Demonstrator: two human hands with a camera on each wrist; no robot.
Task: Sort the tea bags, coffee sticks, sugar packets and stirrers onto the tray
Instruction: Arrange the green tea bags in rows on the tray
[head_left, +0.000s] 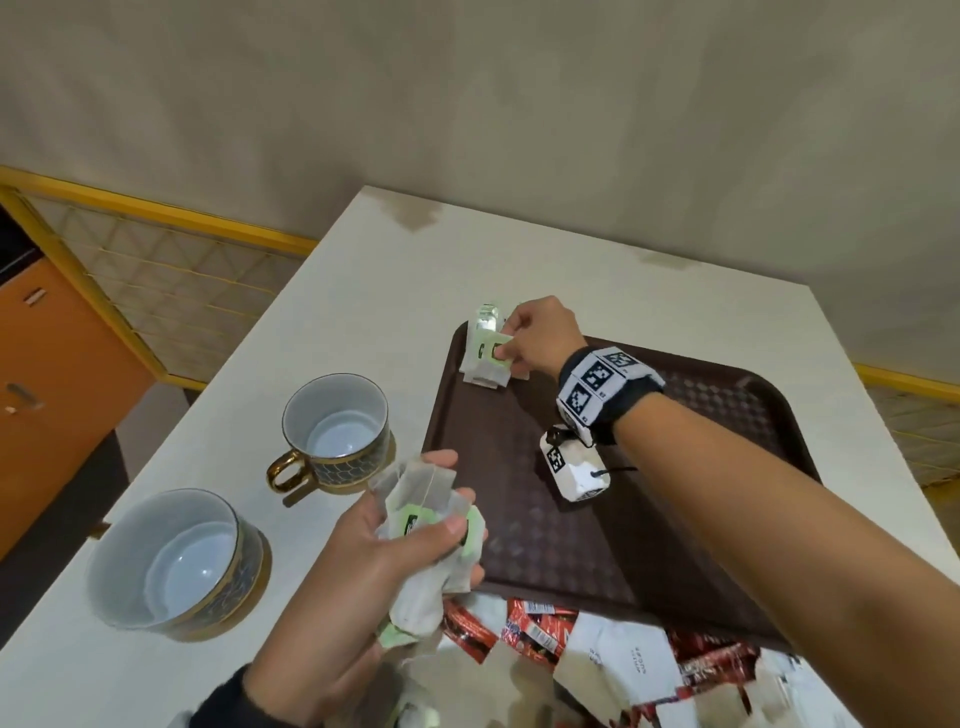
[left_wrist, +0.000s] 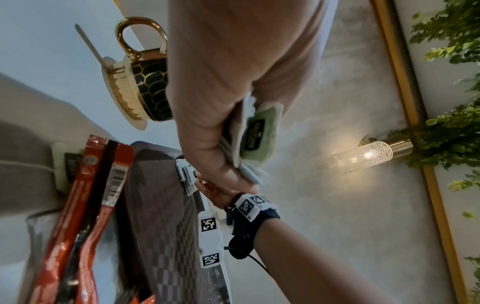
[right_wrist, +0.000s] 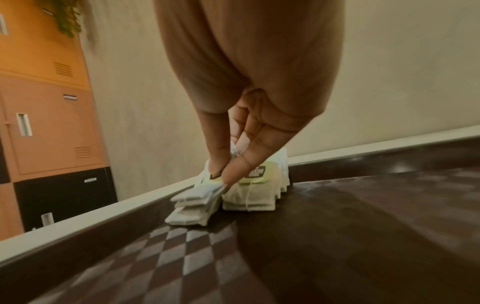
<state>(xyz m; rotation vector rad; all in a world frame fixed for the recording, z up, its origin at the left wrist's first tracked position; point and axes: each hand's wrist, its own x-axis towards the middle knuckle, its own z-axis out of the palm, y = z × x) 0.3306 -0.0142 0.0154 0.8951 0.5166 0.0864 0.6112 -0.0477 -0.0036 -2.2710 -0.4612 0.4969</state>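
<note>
Progress is judged as early: only tea bags are on the tray (head_left: 675, 530), stacked (head_left: 480, 358) at its far left corner, with the tray floor otherwise bare of task items. The right hand (head_left: 540, 332) is at that stack, its grip clamped by thumb and fingertips (right_wrist: 235, 170) on a small bundle of bags that, in the right wrist view, overhangs a flat pile on the tray, beside bags leaning against the far rim. The left hand (head_left: 384, 566) hovers over the desk (head_left: 363, 291) at the tray's near left corner, its fingers curled round a loose bunch of tea bags (head_left: 426, 514) not yet placed. Remaining work: the coffee sticks (head_left: 530, 631), red and black, lie heaped on the desk along the tray's near edge, mixed with white packets (head_left: 631, 654) that are probably sugar, though the print is too small to read, plus further tea bags at the bottom of the head view. One stirrer-like stick (left_wrist: 89, 44) lies on the desk past a cup in the left wrist view; its identity is uncertain. Two cups (head_left: 337, 426) stand on the desk left of the tray. Judgement: one category is partly sorted and three are untouched
</note>
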